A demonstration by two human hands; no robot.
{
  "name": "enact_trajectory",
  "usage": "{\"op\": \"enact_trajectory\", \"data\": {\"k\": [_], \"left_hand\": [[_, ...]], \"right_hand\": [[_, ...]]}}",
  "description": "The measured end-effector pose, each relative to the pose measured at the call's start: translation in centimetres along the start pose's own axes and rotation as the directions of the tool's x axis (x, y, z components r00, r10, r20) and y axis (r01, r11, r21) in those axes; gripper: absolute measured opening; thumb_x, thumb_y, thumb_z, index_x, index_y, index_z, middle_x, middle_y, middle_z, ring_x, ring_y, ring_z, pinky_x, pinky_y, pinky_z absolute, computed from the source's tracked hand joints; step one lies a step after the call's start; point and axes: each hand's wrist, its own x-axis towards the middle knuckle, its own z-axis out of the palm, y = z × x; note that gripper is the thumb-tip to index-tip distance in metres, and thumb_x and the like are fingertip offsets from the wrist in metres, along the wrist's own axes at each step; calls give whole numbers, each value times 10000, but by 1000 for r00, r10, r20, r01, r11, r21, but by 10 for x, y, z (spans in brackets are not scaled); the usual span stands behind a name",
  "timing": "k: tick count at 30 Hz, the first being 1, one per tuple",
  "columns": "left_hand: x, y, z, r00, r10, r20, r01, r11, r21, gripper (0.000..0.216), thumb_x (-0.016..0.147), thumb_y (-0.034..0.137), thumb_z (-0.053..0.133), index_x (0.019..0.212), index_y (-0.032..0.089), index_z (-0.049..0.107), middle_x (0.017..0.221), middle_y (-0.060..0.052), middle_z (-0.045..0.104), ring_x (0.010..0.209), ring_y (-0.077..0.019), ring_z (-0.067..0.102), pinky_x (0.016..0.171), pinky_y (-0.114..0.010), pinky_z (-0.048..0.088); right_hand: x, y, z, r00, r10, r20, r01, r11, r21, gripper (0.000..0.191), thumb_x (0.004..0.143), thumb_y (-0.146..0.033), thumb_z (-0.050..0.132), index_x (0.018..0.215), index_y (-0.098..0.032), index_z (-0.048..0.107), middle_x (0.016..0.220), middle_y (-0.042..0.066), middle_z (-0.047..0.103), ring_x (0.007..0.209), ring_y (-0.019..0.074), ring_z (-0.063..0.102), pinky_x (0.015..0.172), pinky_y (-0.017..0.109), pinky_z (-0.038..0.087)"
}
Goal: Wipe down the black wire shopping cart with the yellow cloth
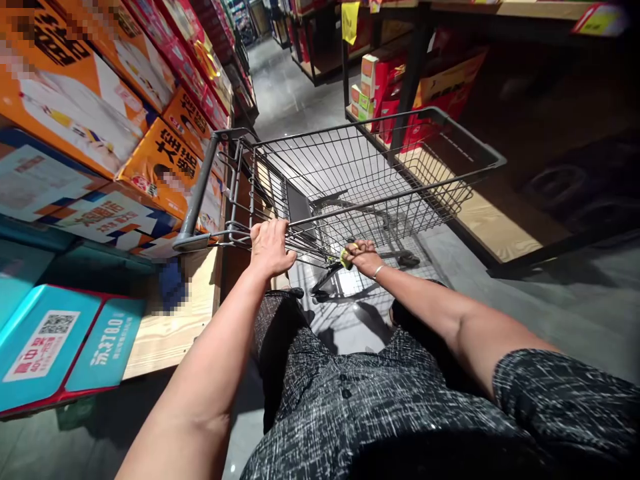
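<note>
A grey wire shopping cart (pixel 350 157) stands sideways before me, its handle end to the left. My left hand (pixel 271 248) is wrapped over the cart's near top rail, close to the handle (pixel 200 183). Lower and to the right, my right hand (pixel 361 259) is closed on a yellow-green cloth (pixel 345 257), beside the cart's near wire side. Whether the cloth touches the wires I cannot tell. No goods show in the cart's basket. A bracelet circles my right wrist.
Stacked orange boxes (pixel 165 157) and a turquoise box (pixel 55 340) line a wooden shelf (pixel 165 340) on the left, close to the cart's handle. To the right stands a dark-framed shelf (pixel 480 220) with red packages (pixel 390 87). A grey tiled aisle (pixel 285 87) runs ahead.
</note>
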Motion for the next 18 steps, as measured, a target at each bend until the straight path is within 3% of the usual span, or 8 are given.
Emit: {"op": "enact_trajectory", "data": {"k": [2, 4, 7, 10, 13, 18], "left_hand": [[0, 1, 1, 1000, -7, -9, 7, 1000, 1, 562, 763, 310, 633, 1299, 195, 505, 1219, -122, 598, 1203, -339, 524, 1124, -475, 360], [0, 2, 0, 1000, -18, -13, 18, 1000, 4, 549, 775, 310, 629, 1300, 194, 515, 1211, -124, 606, 1192, -338, 533, 1118, -473, 367], [1, 6, -2, 998, -59, -15, 59, 998, 29, 505, 810, 312, 616, 1297, 199, 546, 1184, -127, 630, 1153, -340, 562, 1097, -491, 375], [8, 13, -6, 997, -76, 5, 76, 996, 52, 516, 850, 308, 595, 1359, 231, 558, 1205, -125, 649, 1155, -348, 576, 1053, -513, 388], [19, 25, -9, 998, 14, 53, -16, 999, 39, 605, 874, 281, 577, 1474, 242, 506, 1320, -130, 627, 1241, -348, 549, 1050, -504, 387], [35, 44, -6, 993, 86, 76, -88, 996, 30, 615, 900, 323, 569, 1503, 232, 487, 1274, -113, 653, 1212, -329, 563, 1050, -491, 373]], "right_hand": [[8, -9, -18, 998, -35, -46, 36, 999, 14, 267, 969, -221, 549, 1087, -353, 749, 1228, 37, 678, 1149, 260, 477, 963, 432, 357], [16, -10, -43, 981, -63, -184, 73, 996, 47, 254, 1007, -273, 538, 1129, -377, 735, 1271, 27, 663, 1197, 266, 441, 985, 451, 332], [24, 3, -87, 898, 8, -439, 48, 992, 115, 201, 1017, -327, 570, 1135, -392, 719, 1204, 17, 644, 1193, 254, 415, 1019, 466, 320], [28, 25, -114, 818, 137, -559, -50, 984, 168, 208, 1000, -305, 604, 1182, -354, 691, 1200, 42, 585, 1231, 252, 379, 1095, 480, 311], [25, 39, -107, 818, 178, -547, -110, 982, 155, 254, 987, -267, 602, 1211, -358, 677, 1231, 46, 553, 1281, 251, 345, 1134, 465, 319], [-1, 38, -40, 910, 273, -312, -250, 962, 112, 380, 931, -175, 580, 1213, -389, 717, 1342, 52, 545, 1312, 295, 338, 1121, 480, 323]]}}
